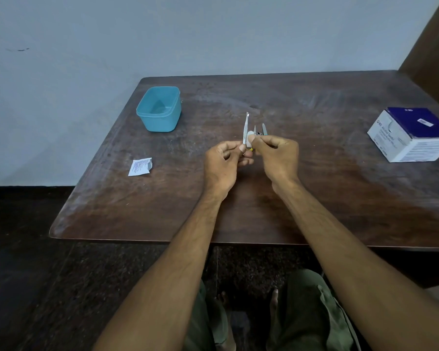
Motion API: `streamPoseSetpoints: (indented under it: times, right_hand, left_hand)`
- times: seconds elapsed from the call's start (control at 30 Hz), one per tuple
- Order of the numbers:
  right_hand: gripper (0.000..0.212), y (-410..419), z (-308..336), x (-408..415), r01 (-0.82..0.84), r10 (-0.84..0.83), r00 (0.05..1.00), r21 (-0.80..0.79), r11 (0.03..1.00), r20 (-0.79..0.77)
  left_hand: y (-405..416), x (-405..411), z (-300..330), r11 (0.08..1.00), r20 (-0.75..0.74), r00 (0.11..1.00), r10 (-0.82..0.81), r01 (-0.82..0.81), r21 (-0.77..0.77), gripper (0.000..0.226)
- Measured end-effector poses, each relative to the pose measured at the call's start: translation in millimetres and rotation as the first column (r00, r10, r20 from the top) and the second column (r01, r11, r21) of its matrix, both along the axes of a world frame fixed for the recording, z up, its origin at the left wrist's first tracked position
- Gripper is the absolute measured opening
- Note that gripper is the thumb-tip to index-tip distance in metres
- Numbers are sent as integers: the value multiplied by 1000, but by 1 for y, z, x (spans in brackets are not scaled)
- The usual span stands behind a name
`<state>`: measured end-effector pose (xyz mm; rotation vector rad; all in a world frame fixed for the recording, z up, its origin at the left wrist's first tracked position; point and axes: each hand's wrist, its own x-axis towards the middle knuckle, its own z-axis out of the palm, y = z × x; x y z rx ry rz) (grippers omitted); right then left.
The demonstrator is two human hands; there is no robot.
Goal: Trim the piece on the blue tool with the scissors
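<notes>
Midway over a worn wooden table (264,198), a person's left hand (223,163) pinches the lower end of slim metal tweezers (245,129), which stand nearly upright above the fingers. Just beside it, the right hand (276,155) curls its fingers around a small white swab (251,135) pressed close to the tweezers, with two more metal tips (260,129) rising just behind that grip; what they belong to cannot be told. Something small and yellow (249,149) shows between the two hands. Well to the left of the grip and farther back, an open turquoise plastic tub (160,108) stands with nothing visible inside. Nearer on the left lies a torn white sachet (140,167), flat on the wood. Far to the right of the hands, a blue-and-white carton (411,135) sits closed near the table's edge.
</notes>
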<state>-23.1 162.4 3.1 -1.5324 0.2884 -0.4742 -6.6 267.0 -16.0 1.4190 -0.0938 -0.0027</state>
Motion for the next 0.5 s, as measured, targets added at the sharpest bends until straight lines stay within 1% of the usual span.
streamPoseSetpoints:
  times: [0.13,0.3,0.5]
  right_hand:
    - [14,-7,8,5,20,-20,1000,98,995,-4]
    - [18,-5,10,12,-5,7,1000,58,998,-26]
    - [16,-2,11,17,-5,8,999,68,998,-40]
  left_hand:
    - [1,1,-1,1000,15,1000,15,-15,-7,12]
    - [3,0,1,1000,26,1000,-5,5,11,12]
    - [3,-1,3,1000,34,999,-14,14,25,15]
